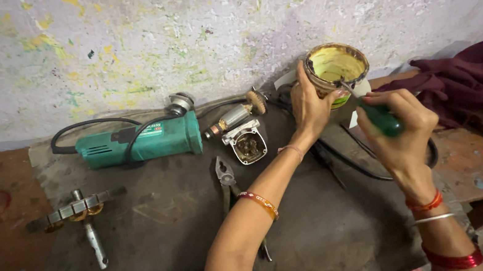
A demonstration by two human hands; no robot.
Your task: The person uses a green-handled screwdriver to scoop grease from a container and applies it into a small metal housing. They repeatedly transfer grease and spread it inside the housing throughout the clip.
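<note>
My left hand (310, 108) grips a round tin (336, 67) with yellow grease inside, tilted toward me above the grey work surface. My right hand (400, 133) is closed around the green handle of a screwdriver (381, 118), whose thin shaft reaches up to the tin's rim. A teal angle grinder body (143, 142) with a black cord lies to the left. Beside it sit a metal armature (233, 118) and an open gear housing (249, 144). Pliers (225, 178) lie under my left forearm.
A metal cross-shaped tool (81, 215) lies at the left on the grey mat (162, 239). A maroon cloth (471, 86) is heaped at the right. A black cable (351, 164) runs under my hands. A paint-flecked wall (178, 32) stands behind.
</note>
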